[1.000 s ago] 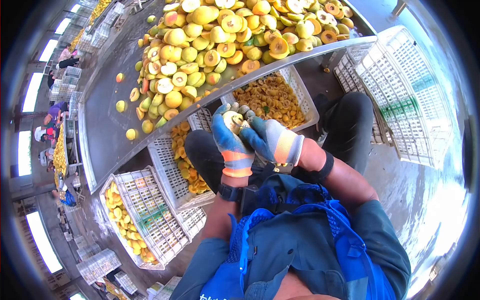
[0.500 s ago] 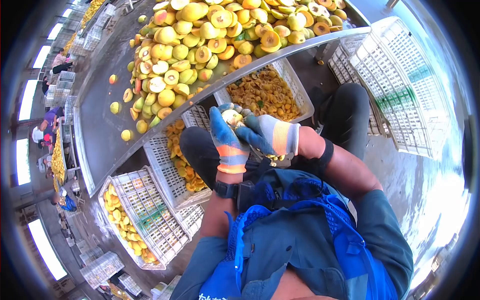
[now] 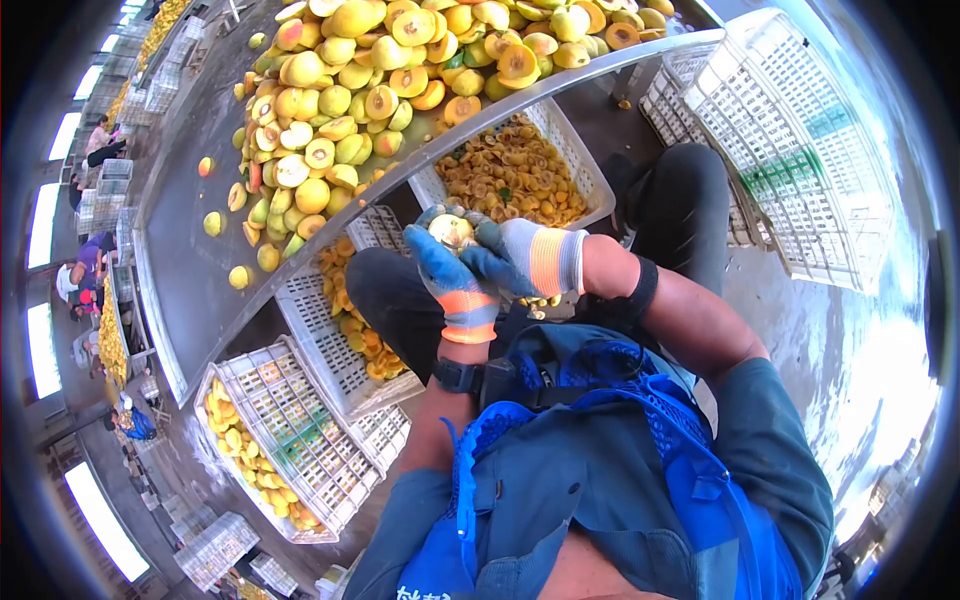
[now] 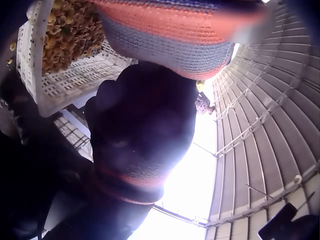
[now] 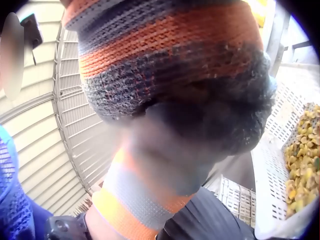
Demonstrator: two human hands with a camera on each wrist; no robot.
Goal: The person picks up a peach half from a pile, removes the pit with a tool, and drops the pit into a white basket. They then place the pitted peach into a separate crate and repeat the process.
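Both hands wear gloves with blue and grey coating and orange bands, and they meet above the lap. The left hand (image 3: 452,275) cups a pale-faced peach half (image 3: 451,233), its cut side up. Against the right edge of that fruit, the right hand (image 3: 510,258) has its fingers curled. I cannot tell whether a small tool is inside the right fist. Small yellow pieces (image 3: 541,301) show just below the right hand. In the left wrist view the gloves hide the fruit; the right wrist view shows mostly dark, blurred glove (image 5: 200,100).
A metal table (image 3: 190,250) bears a heap of cut yellow peaches (image 3: 340,125). Beneath its edge stands a crate (image 3: 597,190) of brownish-yellow fruit pieces. Crates with yellow halves (image 3: 250,440) stand at left, stacked white crates (image 3: 790,150) at right. People sit farther off at left.
The head view has shifted, so the table and crates sit a little higher and farther left. The hands stay together around the peach half, whose pale face shows more fully.
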